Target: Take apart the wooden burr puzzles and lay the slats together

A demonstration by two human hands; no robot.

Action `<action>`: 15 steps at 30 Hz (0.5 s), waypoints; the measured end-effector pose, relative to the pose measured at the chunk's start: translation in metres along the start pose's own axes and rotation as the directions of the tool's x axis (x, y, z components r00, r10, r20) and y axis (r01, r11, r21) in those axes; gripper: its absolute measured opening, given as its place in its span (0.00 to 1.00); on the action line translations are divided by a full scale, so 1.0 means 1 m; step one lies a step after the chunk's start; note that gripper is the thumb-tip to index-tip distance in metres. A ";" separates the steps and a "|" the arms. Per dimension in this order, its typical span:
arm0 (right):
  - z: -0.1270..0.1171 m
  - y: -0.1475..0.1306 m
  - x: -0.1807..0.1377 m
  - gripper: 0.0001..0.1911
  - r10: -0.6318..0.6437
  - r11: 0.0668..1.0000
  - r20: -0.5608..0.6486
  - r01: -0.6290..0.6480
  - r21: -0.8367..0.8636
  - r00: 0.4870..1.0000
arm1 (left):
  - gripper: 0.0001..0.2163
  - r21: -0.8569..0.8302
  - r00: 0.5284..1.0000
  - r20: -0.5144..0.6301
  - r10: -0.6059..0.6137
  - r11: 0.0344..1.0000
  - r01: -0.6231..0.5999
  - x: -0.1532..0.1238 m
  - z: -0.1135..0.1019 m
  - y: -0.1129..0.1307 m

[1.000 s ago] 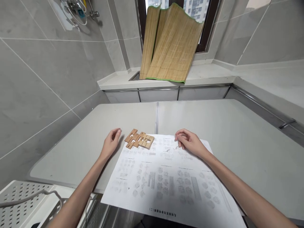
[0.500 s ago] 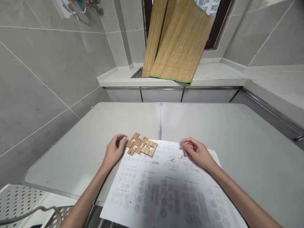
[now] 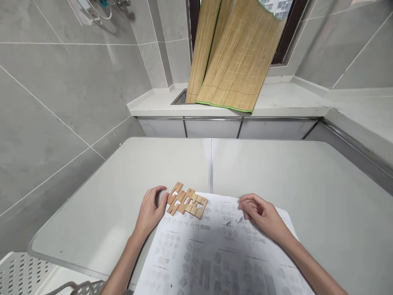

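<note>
Several flat wooden puzzle pieces (image 3: 186,200) with cut-out gaps lie fitted side by side, partly over the top left corner of a large printed sheet (image 3: 211,237). Close by their left end is my left hand (image 3: 152,209), its thumb and fingers curved apart with nothing between them. The thumb tip is right at the edge of the pieces; whether it touches them I cannot tell. On the sheet's upper right part rests my right hand (image 3: 260,214), fingers curled in loosely and no object showing in them. Small drawings and text cover the sheet.
Under the sheet is a pale folding table (image 3: 260,164) with a seam down its middle. A white ledge (image 3: 291,96) runs behind it, with a bamboo blind (image 3: 233,61) hanging down onto it. A white perforated rack (image 3: 24,268) stands at the lower left.
The camera view has tilted up a little, so the table, pieces and hands appear lower. Both hands keep nearly the same places beside the pieces and on the sheet.
</note>
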State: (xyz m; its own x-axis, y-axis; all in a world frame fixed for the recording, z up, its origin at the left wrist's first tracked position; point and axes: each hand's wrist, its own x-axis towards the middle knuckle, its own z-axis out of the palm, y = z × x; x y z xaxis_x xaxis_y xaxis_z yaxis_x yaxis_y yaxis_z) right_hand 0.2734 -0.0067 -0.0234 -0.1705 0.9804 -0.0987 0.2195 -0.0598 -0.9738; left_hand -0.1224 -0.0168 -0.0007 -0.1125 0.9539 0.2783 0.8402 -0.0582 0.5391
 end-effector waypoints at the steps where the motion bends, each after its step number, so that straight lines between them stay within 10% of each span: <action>1: 0.000 0.000 0.000 0.27 0.001 1.000 -0.002 -0.001 -0.006 1.000 | 0.16 0.006 1.000 0.002 0.008 1.000 -0.008 0.000 0.000 0.000; 15: 0.001 -0.009 0.000 0.28 0.002 0.999 0.000 -0.002 -0.047 1.000 | 0.15 0.042 0.998 0.024 0.058 0.997 -0.059 -0.005 -0.002 0.002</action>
State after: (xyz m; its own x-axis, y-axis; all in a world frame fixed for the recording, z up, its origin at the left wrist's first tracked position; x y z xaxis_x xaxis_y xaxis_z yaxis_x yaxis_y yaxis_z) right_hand 0.2706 -0.0068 -0.0147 -0.1705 0.9802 -0.1003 0.2650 -0.0524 -0.9628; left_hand -0.1214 -0.0223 0.0008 -0.0510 0.9556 0.2901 0.8671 -0.1018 0.4875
